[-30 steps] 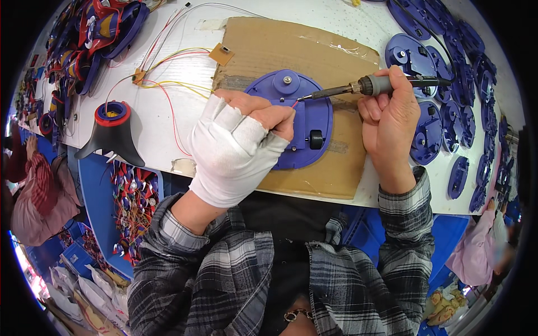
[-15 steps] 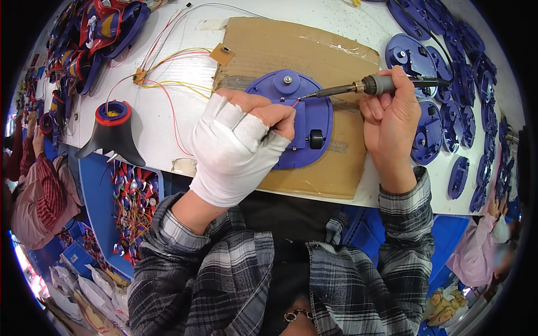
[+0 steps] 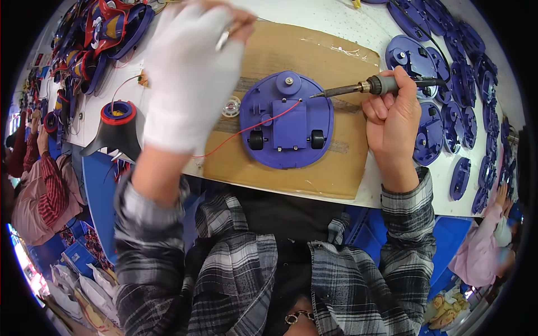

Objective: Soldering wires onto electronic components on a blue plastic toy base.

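Observation:
My right hand grips a soldering iron, its tip pointing left just off the edge of a round purple plastic base. The base lies flat on brown cardboard, with two black wheels and a raised rectangular cover. A red wire runs from the cover's upper right corner out to the left, under my left arm. My left hand, in a white fingerless glove, is raised at the upper left and smeared by motion. A small pale object shows at its fingers; I cannot make out its kind.
A clear round spool-like disc sits left of the base. A black cone-shaped part with a red rim stands at the table's left. Many purple bases crowd the right side; red-and-purple assemblies pile up at far left. Other people sit at both sides.
My left hand has left the base and swung up and left, uncovering the cover, left wheel and disc. The iron's tip has drawn slightly right, away from the wire's end.

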Demonstrator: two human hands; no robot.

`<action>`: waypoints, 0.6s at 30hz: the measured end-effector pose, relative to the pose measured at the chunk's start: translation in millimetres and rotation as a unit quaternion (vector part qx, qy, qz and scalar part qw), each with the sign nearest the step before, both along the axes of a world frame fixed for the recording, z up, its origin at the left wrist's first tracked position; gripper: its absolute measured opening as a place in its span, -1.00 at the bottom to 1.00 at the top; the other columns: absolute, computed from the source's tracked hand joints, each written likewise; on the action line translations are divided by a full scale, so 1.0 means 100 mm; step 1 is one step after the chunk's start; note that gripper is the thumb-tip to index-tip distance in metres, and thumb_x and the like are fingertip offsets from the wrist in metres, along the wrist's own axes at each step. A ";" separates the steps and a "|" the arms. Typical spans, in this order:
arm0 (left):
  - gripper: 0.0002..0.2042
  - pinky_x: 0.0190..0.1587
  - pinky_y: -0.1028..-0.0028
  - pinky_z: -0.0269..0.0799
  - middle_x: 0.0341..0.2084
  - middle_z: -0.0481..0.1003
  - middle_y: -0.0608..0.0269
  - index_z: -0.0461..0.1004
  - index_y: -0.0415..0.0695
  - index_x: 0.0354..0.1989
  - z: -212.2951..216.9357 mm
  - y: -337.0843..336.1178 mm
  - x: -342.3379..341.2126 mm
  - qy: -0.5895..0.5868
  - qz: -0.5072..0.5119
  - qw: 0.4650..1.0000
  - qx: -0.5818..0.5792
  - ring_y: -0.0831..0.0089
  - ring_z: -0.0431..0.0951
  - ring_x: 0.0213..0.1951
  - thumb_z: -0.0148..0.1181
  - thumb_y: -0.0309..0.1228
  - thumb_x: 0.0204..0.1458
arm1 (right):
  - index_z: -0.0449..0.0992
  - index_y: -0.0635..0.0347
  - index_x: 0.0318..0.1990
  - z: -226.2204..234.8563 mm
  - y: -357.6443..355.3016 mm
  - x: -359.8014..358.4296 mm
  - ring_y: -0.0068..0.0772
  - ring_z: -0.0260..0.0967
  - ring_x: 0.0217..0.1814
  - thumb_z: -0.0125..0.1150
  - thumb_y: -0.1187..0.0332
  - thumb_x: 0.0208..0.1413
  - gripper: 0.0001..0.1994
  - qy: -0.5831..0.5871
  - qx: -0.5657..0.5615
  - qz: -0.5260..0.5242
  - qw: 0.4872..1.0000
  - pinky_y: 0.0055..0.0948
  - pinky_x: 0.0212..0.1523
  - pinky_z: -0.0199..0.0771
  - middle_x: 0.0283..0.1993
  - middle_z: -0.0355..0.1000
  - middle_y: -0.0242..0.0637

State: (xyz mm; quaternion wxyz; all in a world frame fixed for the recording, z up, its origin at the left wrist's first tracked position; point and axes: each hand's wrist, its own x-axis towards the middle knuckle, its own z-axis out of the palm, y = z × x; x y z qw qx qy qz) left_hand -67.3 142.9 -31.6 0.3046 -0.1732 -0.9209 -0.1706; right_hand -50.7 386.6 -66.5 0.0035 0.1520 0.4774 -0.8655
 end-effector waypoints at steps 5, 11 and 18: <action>-0.85 -0.32 0.37 0.42 -0.47 0.48 0.20 0.50 -0.16 -0.40 0.07 -0.04 -0.66 0.018 -0.129 0.969 -0.208 0.28 0.47 -0.33 -0.01 -0.43 -0.04 | 0.37 0.22 -0.43 0.01 0.00 -0.02 -0.69 -0.09 -0.75 0.05 0.20 0.15 -0.74 -0.011 -0.008 0.002 1.000 -0.62 -0.71 -0.12 -0.70 0.06 -0.52; -0.92 -0.31 0.34 0.43 -0.52 0.46 0.09 0.46 -0.18 -0.53 -0.02 0.03 -0.88 -0.105 -0.124 0.930 -0.330 0.20 0.47 -0.35 0.06 -0.48 -0.20 | 0.40 0.20 -0.39 0.00 0.01 -0.02 -0.75 -0.13 -0.77 0.03 0.22 0.16 -0.77 -0.003 -0.021 -0.004 1.000 -0.66 -0.75 -0.18 -0.68 0.20 -0.50; -0.89 -0.30 0.35 0.44 -0.49 0.48 0.05 0.43 -0.19 -0.41 0.27 0.03 -0.46 -0.207 0.007 0.978 -0.030 0.21 0.50 -0.33 0.10 -0.43 -0.11 | 0.39 0.19 -0.38 0.05 0.00 0.02 -0.75 -0.13 -0.77 0.02 0.21 0.17 -0.77 0.001 -0.015 0.018 1.000 -0.67 -0.75 -0.17 -0.69 0.18 -0.51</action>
